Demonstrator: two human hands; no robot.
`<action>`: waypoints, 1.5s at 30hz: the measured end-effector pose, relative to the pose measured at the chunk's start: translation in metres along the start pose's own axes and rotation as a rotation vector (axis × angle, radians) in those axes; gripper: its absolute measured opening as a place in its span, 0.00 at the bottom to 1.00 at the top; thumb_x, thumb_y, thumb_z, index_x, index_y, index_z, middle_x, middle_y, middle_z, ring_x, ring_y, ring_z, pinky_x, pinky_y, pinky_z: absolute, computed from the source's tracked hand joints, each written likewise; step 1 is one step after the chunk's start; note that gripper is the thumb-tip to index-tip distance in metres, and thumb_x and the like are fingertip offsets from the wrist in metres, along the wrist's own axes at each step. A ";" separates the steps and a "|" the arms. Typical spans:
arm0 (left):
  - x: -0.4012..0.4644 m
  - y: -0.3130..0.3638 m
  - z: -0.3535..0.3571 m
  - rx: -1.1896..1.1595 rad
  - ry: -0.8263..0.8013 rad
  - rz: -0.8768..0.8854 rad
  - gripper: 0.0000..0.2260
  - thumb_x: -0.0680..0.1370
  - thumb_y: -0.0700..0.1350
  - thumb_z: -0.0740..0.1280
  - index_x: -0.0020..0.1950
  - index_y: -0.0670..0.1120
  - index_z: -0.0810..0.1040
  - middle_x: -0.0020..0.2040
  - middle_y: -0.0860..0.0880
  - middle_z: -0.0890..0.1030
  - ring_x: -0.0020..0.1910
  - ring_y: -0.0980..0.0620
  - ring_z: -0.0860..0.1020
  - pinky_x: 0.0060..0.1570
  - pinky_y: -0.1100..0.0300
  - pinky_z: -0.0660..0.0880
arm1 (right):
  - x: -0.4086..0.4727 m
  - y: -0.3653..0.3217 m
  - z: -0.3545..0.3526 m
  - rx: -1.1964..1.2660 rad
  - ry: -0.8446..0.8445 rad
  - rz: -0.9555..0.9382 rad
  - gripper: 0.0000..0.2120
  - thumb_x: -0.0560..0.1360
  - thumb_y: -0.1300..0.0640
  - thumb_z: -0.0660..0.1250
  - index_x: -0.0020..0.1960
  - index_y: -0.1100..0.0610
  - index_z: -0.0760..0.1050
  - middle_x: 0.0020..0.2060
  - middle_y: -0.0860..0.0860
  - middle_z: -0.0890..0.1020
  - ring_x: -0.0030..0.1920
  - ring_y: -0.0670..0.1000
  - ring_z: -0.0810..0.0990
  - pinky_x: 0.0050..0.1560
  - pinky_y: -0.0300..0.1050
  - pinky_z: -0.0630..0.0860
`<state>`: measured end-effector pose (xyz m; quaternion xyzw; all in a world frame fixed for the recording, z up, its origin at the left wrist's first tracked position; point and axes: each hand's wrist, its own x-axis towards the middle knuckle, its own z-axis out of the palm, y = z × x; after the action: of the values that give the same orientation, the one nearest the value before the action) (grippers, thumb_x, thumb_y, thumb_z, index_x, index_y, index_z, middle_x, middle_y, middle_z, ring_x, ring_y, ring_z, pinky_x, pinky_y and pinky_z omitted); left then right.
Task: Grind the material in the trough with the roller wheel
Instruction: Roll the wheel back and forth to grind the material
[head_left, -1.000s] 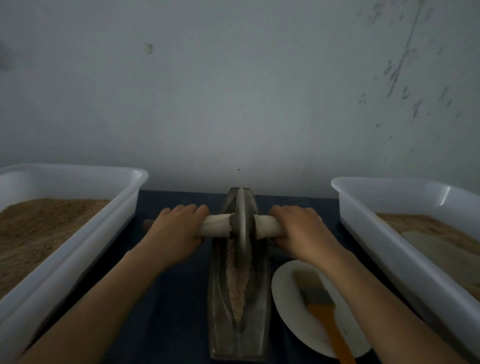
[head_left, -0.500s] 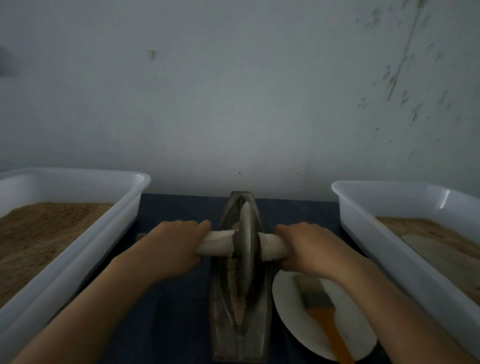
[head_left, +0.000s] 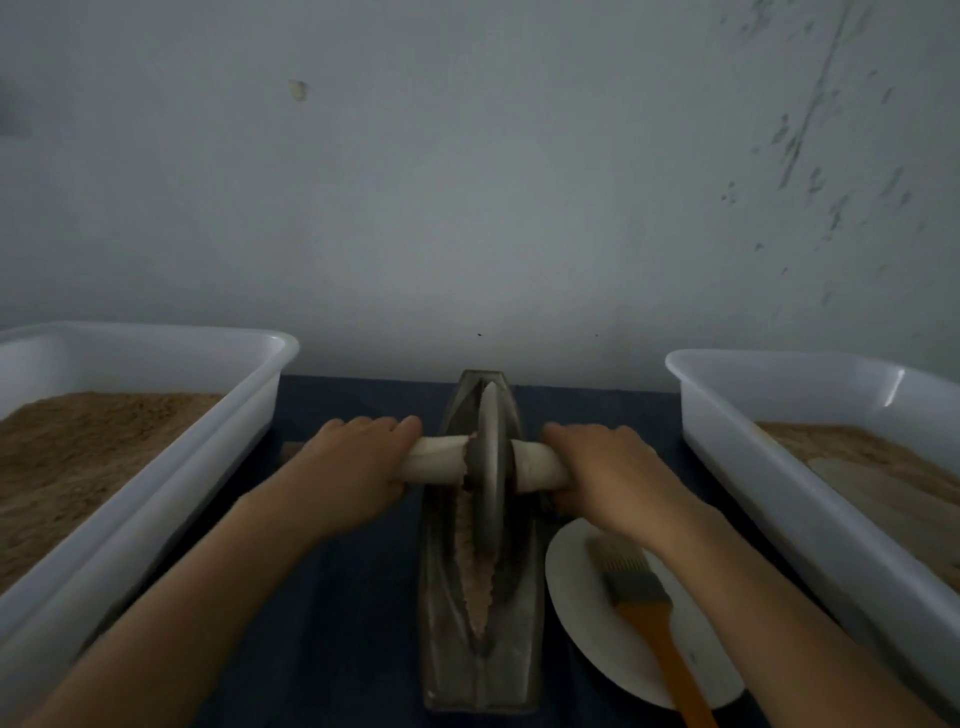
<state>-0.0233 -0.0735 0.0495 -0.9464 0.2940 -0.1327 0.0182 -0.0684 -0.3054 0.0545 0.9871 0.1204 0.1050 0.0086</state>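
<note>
The boat-shaped metal trough (head_left: 480, 670) lies on the dark blue table top (head_left: 332, 623) with its long axis running straight away from the person, toward the wall (head_left: 467, 182). The roller wheel (head_left: 491, 462) stands upright on edge in the groove, in the far half of the trough, and its wrapped axle handle (head_left: 434, 460) crosses that axis at a right angle, reaching out evenly to either side. The left hand (head_left: 350, 470) is curled round the left end of the handle and the right hand (head_left: 605, 470) round the right end, knuckles up, each just beside the disc and about equally near it. The pinkish-brown ground material (head_left: 475, 571) lies in the groove on the near side of the wheel, tapering toward the person, so it sits between the hands and the body. By my judgement the coming stroke is a pull straight back along the trough, both hands keeping level so the disc does not tilt out of the groove. A white plate (head_left: 587, 629) with an orange-handled brush (head_left: 644, 608) rests just right of the trough; white tubs (head_left: 156, 467) of brown powder flank the table
</note>
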 end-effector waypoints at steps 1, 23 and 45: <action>0.003 0.000 0.007 0.031 0.070 -0.033 0.11 0.78 0.51 0.61 0.57 0.51 0.64 0.56 0.53 0.73 0.54 0.52 0.73 0.49 0.59 0.65 | 0.005 0.001 0.008 -0.033 0.084 0.012 0.12 0.74 0.52 0.64 0.56 0.51 0.68 0.53 0.48 0.76 0.53 0.51 0.74 0.46 0.45 0.61; -0.020 0.005 -0.047 -0.224 -0.523 0.086 0.07 0.78 0.49 0.63 0.51 0.53 0.64 0.49 0.53 0.75 0.44 0.58 0.72 0.45 0.65 0.68 | -0.018 -0.017 -0.043 0.046 -0.405 -0.075 0.10 0.71 0.54 0.69 0.51 0.55 0.76 0.43 0.50 0.78 0.43 0.48 0.77 0.31 0.35 0.66; 0.008 -0.003 0.004 0.029 -0.014 -0.042 0.13 0.77 0.52 0.62 0.59 0.51 0.64 0.57 0.52 0.74 0.54 0.52 0.74 0.52 0.59 0.67 | 0.010 -0.003 0.004 -0.070 0.028 0.021 0.11 0.74 0.55 0.66 0.55 0.54 0.69 0.52 0.51 0.77 0.51 0.52 0.76 0.40 0.43 0.60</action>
<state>-0.0140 -0.0758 0.0478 -0.9528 0.2720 -0.1309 0.0313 -0.0585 -0.2996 0.0527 0.9859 0.1061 0.1233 0.0401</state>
